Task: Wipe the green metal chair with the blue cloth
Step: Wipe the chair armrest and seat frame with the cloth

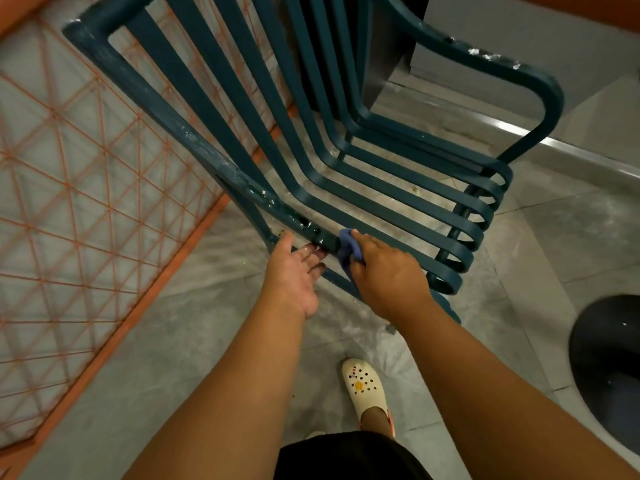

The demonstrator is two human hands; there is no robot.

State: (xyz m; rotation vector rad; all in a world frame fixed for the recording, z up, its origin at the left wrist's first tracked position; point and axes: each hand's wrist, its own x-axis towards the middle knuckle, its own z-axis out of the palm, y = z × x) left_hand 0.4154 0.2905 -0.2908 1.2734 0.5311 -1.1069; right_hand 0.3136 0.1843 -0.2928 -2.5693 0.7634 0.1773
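Observation:
The green metal chair point(346, 161) with long slats fills the upper middle of the head view, tilted, its near side rail running from upper left down to the centre. White flecks and wet patches mark that rail. My right hand point(384, 271) is shut on the blue cloth point(348, 249) and presses it against the lower end of the rail. My left hand point(294, 271) is just left of it, fingers spread and resting under the rail, wet at the tips, holding nothing.
An orange wire-grid panel point(79, 202) leans at the left. The floor point(194, 327) is grey tile with a thin plastic sheet. My foot in a cream clog point(363, 386) stands below the chair. A dark round object point(609, 368) sits at the right edge.

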